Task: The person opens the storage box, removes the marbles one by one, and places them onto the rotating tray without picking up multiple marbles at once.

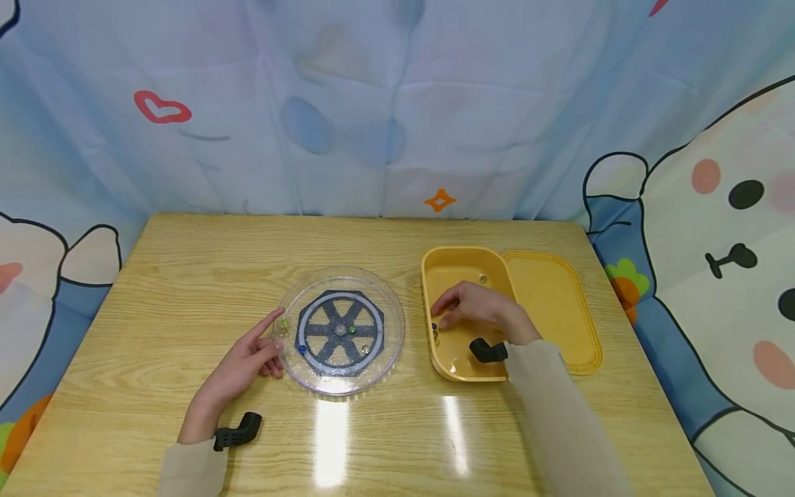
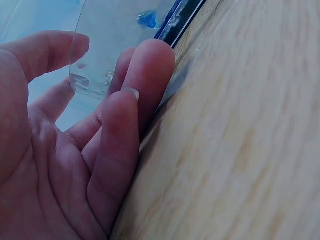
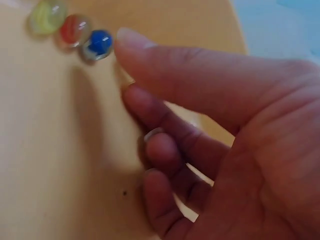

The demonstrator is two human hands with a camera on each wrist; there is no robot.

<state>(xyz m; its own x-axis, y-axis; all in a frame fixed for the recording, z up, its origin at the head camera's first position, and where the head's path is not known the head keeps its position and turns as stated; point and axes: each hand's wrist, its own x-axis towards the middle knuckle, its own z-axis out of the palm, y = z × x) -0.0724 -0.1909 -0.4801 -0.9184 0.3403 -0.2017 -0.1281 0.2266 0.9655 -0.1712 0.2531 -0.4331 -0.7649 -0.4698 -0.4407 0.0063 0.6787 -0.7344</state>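
Note:
A round clear turntable lies on the table, a dark spoked base showing through it. Several marbles rest on it, among them a blue marble and a green marble. My left hand grips its left rim, thumb and fingers about the edge. Inside the yellow box, my right hand hovers with loosely bent fingers, nothing visible between them. Beside the thumb tip sit a blue marble, a red marble and a yellow marble in a row.
Another marble lies near the box's far end. A flat yellow lid rests against the box's right side. The wooden table meets a printed curtain at its back edge.

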